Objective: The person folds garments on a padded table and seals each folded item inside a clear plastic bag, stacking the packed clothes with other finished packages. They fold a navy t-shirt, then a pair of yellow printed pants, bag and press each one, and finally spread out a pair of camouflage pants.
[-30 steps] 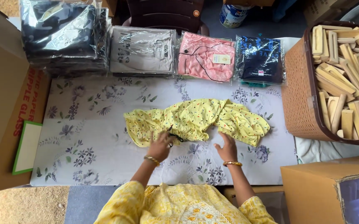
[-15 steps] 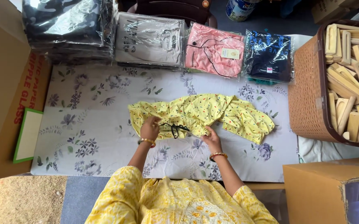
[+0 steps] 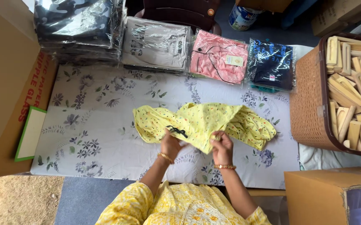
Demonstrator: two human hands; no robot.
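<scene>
A: What is held at this moment?

B: A yellow printed garment (image 3: 207,125) is gripped by both hands near the front edge of the table (image 3: 105,125), roughly at its middle. The fingers of the left hand (image 3: 170,145) are pinched on the cloth just below a small black bow (image 3: 176,131); those of the right hand (image 3: 221,146) are closed on a folded corner of the same cloth.

A: What has changed over the last second?

B: A second ago the garment was spread flat, with a sleeve out to each side and both hands pressed on its near hem. Half a second ago the hem had been gathered and the bow exposed. Now the near part has been lifted clear of the table and turned over into a point between the hands, while the far part and the right sleeve are left lying on the flowered cover.

A: What is meant by that for the work?

B: It is judged that a fold has been begun but not finished: only the middle has been doubled, and the sleeves are not yet tucked in.

A: What lies around it?

B: Bagged garments are ranged along the far edge: a dark stack (image 3: 78,25) at the far left corner, then a grey pack (image 3: 157,41), a pink pack (image 3: 218,56) and a navy pack (image 3: 272,62). A woven basket (image 3: 309,104) of wooden pieces (image 3: 355,83) is set past the right edge.
</scene>
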